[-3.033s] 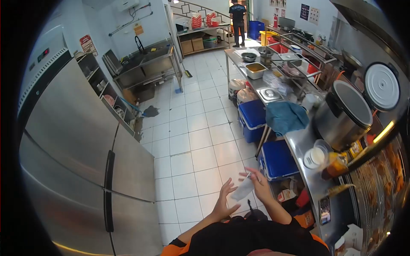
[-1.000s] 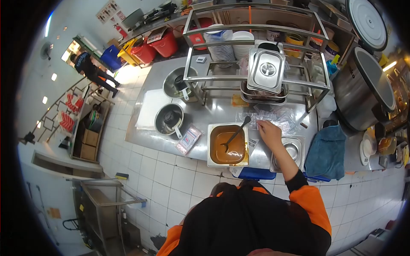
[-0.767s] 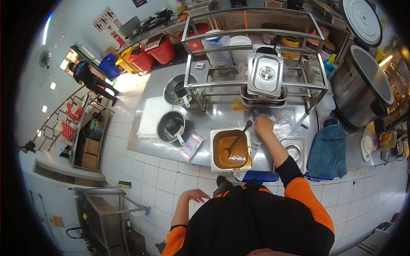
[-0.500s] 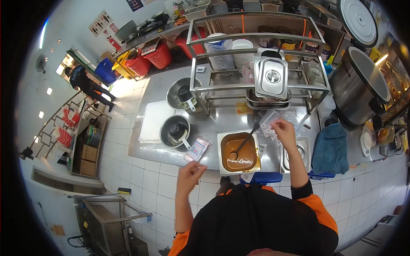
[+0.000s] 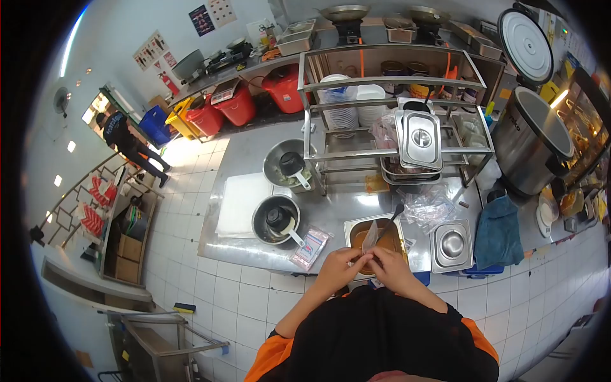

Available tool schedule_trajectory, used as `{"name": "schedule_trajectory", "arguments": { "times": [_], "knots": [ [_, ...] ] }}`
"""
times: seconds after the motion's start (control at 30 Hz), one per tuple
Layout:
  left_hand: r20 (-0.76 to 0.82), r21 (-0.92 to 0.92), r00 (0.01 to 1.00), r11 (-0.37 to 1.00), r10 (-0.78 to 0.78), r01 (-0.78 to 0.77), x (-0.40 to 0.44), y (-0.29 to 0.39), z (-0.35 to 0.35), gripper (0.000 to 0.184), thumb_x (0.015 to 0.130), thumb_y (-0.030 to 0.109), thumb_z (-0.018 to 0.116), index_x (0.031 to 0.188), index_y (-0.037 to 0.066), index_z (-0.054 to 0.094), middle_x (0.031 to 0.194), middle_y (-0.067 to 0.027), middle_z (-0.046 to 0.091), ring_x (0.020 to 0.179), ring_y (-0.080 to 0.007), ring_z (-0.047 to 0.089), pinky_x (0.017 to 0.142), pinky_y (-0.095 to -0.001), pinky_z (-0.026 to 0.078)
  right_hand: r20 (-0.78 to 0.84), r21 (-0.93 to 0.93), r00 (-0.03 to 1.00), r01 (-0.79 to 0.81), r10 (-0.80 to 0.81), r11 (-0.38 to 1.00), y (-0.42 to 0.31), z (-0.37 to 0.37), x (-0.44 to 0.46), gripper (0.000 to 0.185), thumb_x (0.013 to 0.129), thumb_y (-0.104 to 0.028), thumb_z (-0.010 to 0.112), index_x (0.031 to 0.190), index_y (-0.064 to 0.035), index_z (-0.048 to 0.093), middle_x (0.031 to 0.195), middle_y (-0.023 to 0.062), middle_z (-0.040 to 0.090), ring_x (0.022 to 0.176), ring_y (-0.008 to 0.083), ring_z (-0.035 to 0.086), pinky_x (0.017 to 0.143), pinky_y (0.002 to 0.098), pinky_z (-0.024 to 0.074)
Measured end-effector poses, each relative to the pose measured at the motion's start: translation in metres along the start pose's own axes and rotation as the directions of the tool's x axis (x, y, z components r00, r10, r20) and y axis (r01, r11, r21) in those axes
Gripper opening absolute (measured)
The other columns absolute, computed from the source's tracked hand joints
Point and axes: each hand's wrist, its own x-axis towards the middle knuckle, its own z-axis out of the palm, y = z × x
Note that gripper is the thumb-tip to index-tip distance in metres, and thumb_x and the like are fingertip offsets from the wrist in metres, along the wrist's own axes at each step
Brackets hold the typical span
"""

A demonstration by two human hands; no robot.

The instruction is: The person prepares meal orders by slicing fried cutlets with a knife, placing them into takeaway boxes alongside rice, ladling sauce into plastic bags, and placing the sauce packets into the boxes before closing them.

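Nearest the wearer's chest, the left hand (image 5: pixel 338 267) and right hand (image 5: pixel 393 270) meet at their fingertips over the near part of the sauce pan (image 5: pixel 348 228). Both grips are closed to a pinch, with a clear plastic bag (image 5: pixel 370 235) between the fingers. The bag is thin, see-through and narrow, standing up from the fingertips in front of the brown sauce; whether its mouth is open cannot be told.

In the pan, a black ladle (image 5: pixel 398 210) leans with its handle out past the far rim. A printed packet (image 5: pixel 312 248) lies left of the pan on the steel table (image 5: pixel 356 205); a lidded steel container (image 5: pixel 452 245) sits to the right. Beyond them are loose clear bags (image 5: pixel 428 207) and 2 metal bowls (image 5: pixel 275 219), then a metal rack (image 5: pixel 394 155). Far left, a person (image 5: pixel 127 137) stands by the doorway.

In the frame 0.5 s earlier, the hands were well apart, the right above the loose bags and the left near the packet; now they are together.
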Motion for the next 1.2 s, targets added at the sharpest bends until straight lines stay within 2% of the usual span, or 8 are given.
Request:
{"name": "schedule_trajectory", "arguments": {
  "times": [0.17, 0.3, 0.43, 0.47, 0.6, 0.83, 0.93, 1.2],
  "knots": [
    [0.122, -0.141, 0.992, 0.989, -0.039, 0.056, -0.004, -0.011, -0.011, 0.015, 0.089, 0.012, 0.061, 0.089, -0.001, 0.067, 0.083, -0.0146, 0.066, 0.070, -0.0249, 0.065, 0.059, -0.0298, 0.047, 0.270, 0.435, 0.939, -0.316, 0.213, 0.843, -0.001, -0.011, 0.007, 0.014, 0.089, -0.015, 0.060, 0.093, -0.0017, 0.062, 0.070, 0.0120, 0.062, 0.061, 0.0200, 0.061, 0.058, 0.0293, 0.0448],
    [0.056, 0.076, 0.997, 0.996, -0.052, 0.048, -0.008, -0.012, -0.008, 0.014, 0.086, 0.012, 0.063, 0.088, -0.001, 0.067, 0.076, -0.0140, 0.064, 0.071, -0.0272, 0.064, 0.065, -0.0350, 0.049, -0.210, -0.239, 0.976, 0.001, -0.053, 0.971, 0.015, 0.006, 0.006, 0.008, 0.083, -0.010, 0.063, 0.087, -0.0043, 0.062, 0.069, 0.0120, 0.062, 0.060, 0.0255, 0.063, 0.055, 0.0352, 0.0488],
    [0.069, 0.452, 0.985, 0.885, -0.160, 0.112, -0.005, -0.007, -0.029, 0.019, 0.079, 0.014, 0.067, 0.091, 0.000, 0.066, 0.081, -0.0160, 0.063, 0.089, -0.0309, 0.063, 0.080, -0.0415, 0.048, -0.240, -0.286, 0.963, 0.055, -0.127, 0.957, 0.006, 0.020, 0.017, 0.013, 0.081, -0.009, 0.065, 0.092, -0.0068, 0.059, 0.072, 0.0115, 0.064, 0.062, 0.0289, 0.064, 0.055, 0.0364, 0.0508],
    [-0.046, 0.386, 0.999, 0.922, -0.016, 0.033, -0.004, -0.007, -0.034, 0.045, 0.075, 0.017, 0.070, 0.115, 0.001, 0.057, 0.100, -0.0170, 0.062, 0.105, -0.0330, 0.055, 0.093, -0.0477, 0.040, -0.189, -0.119, 0.981, -0.052, 0.029, 0.991, -0.005, 0.020, 0.017, 0.018, 0.082, -0.007, 0.065, 0.098, -0.0060, 0.057, 0.074, 0.0103, 0.064, 0.065, 0.0240, 0.067, 0.056, 0.0333, 0.0515],
    [-0.050, 0.290, 0.943, 0.909, 0.328, -0.301, -0.007, -0.003, -0.048, 0.076, 0.074, 0.018, 0.072, 0.138, 0.003, 0.033, 0.119, -0.0146, 0.054, 0.108, -0.0326, 0.050, 0.096, -0.0508, 0.033, -0.040, 0.534, 0.985, -0.121, 0.167, 0.837, -0.018, 0.020, 0.015, 0.019, 0.083, -0.001, 0.061, 0.101, -0.0018, 0.056, 0.079, 0.0086, 0.065, 0.070, 0.0139, 0.064, 0.060, 0.0286, 0.0507],
    [-0.018, 0.075, 0.937, 0.935, 0.349, -0.347, -0.003, -0.017, -0.023, 0.077, 0.069, 0.019, 0.075, 0.136, 0.007, 0.038, 0.112, -0.0098, 0.052, 0.098, -0.0303, 0.050, 0.088, -0.0412, 0.035, 0.027, -0.280, 0.982, 0.188, -0.188, 0.941, -0.048, 0.004, 0.020, 0.024, 0.081, -0.008, 0.063, 0.104, -0.0043, 0.064, 0.093, 0.0111, 0.060, 0.076, 0.0286, 0.062, 0.068, 0.0345, 0.0493],
    [-0.002, 0.084, 0.962, 0.958, 0.275, -0.274, -0.001, -0.015, -0.034, 0.062, 0.067, 0.018, 0.074, 0.123, 0.007, 0.049, 0.104, -0.0092, 0.054, 0.095, -0.0290, 0.051, 0.086, -0.0392, 0.036, 0.120, -0.238, 0.926, 0.378, -0.359, 0.895, -0.065, -0.008, 0.016, 0.030, 0.081, -0.027, 0.067, 0.105, -0.0080, 0.065, 0.104, 0.0099, 0.058, 0.089, 0.0297, 0.061, 0.071, 0.0378, 0.0498],
    [0.227, 0.066, 0.903, 0.920, 0.364, -0.387, 0.002, -0.018, -0.021, 0.052, 0.068, 0.017, 0.075, 0.114, 0.007, 0.054, 0.098, -0.0093, 0.056, 0.098, -0.0290, 0.054, 0.089, -0.0400, 0.039, 0.609, -0.290, 0.782, 0.371, -0.129, 0.882, -0.053, -0.018, 0.030, 0.065, 0.066, -0.062, 0.072, 0.106, -0.0109, 0.067, 0.116, 0.0070, 0.059, 0.101, 0.0295, 0.061, 0.074, 0.0393, 0.0506]
  ]
}}
